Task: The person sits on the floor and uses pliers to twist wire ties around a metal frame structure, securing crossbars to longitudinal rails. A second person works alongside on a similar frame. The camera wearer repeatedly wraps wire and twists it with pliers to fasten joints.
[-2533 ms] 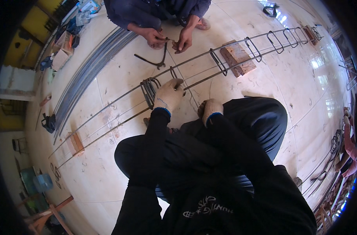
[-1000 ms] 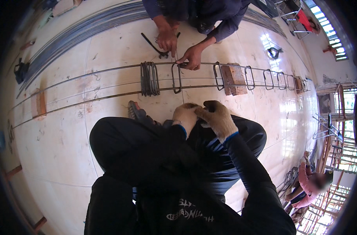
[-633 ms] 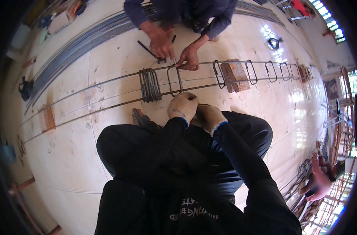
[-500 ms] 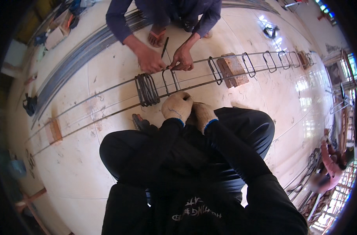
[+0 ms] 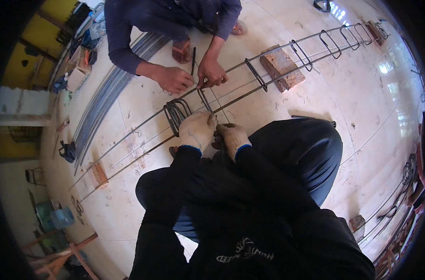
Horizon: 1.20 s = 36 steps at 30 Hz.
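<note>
Your gloved left hand (image 5: 196, 131) and right hand (image 5: 231, 138) sit side by side, fingers curled, forearms converging.

The left hand (image 5: 197, 132), in a pale work glove, rests on the long steel rods (image 5: 128, 140) just beside a bunch of bent wire loops (image 5: 176, 113). The right hand (image 5: 232, 138), also gloved, sits close against it by a single loop (image 5: 204, 99). Across the rods, another person's bare hands (image 5: 211, 73) pinch the same loop. A brick (image 5: 280, 68) props the rods above the floor (image 5: 362, 107).
</note>
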Available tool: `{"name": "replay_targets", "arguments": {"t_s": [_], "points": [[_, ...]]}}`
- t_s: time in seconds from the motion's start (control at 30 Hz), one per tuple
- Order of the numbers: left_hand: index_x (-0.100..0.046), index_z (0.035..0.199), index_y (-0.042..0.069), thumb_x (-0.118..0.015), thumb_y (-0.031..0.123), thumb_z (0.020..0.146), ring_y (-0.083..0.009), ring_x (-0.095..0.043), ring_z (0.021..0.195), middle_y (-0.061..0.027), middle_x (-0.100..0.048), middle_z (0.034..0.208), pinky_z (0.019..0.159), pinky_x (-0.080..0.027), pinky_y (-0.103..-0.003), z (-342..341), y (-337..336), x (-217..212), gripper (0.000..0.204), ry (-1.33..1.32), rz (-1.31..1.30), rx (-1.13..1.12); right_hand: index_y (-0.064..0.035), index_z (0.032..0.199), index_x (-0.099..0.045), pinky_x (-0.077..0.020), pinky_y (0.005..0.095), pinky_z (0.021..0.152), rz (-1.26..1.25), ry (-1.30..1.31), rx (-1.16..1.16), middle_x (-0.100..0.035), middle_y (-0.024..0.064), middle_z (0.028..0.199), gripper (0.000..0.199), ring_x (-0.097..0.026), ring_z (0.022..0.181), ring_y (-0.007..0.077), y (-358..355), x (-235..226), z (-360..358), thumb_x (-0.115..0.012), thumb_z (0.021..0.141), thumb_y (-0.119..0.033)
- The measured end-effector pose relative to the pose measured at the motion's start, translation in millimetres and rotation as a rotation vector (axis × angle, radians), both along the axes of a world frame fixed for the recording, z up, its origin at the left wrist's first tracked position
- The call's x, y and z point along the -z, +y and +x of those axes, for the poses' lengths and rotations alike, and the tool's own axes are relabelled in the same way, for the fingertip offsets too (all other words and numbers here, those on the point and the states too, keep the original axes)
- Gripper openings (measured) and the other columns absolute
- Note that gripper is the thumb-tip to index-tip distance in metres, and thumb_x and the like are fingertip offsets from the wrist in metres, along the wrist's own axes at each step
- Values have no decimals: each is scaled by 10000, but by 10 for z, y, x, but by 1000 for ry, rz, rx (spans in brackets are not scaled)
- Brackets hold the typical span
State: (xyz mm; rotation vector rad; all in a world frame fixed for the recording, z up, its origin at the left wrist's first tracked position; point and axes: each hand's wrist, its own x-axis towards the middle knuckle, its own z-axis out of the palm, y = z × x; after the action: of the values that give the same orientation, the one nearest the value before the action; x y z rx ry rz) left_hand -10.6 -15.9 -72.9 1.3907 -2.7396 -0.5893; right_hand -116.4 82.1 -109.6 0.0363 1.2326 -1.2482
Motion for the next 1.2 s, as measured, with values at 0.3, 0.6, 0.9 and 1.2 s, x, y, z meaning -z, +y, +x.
{"name": "replay_targets", "arguments": {"t_s": [0.3, 0.6, 0.9, 1.2], "points": [[-691, 1321, 22, -692, 265, 997, -248, -715, 939, -159, -748, 1111, 853, -560, -376, 15, 118, -199, 404, 536, 644, -241, 51, 1182, -635, -575, 356, 597, -102, 15, 75, -639, 88, 813, 263, -594, 587, 171, 19, -410, -144, -572, 1050, -167], [-716, 1297, 100, -712, 223, 933, -338, -696, 1070, -152, -727, 1156, 928, -544, -440, -43, -139, -66, 385, 305, 34, -115, -71, 976, -625, -572, 416, 669, -154, 892, -568, -569, 45, 694, 173, -589, 593, 192, -176, 1547, -75, -503, 1068, -152], [-725, 1305, 136, -759, 188, 878, -324, -708, 1080, -128, -756, 1136, 932, -549, -427, -25, -114, 38, 431, 193, 63, -99, -67, 1026, -622, -541, 364, 659, -237, -38, -36, -556, 31, 786, 115, -578, 651, 174, -407, 1127, 76, -524, 1050, -122], [-750, 1293, 126, -781, 164, 844, -252, -751, 1072, -123, -787, 1154, 949, -559, -368, -7, -149, 127, 452, 269, 140, -189, -3, 1243, -650, -546, 354, 586, -125, -9, 60, -631, 65, 860, 277, -579, 622, 173, -334, 569, 60, -603, 1049, -196]]}}
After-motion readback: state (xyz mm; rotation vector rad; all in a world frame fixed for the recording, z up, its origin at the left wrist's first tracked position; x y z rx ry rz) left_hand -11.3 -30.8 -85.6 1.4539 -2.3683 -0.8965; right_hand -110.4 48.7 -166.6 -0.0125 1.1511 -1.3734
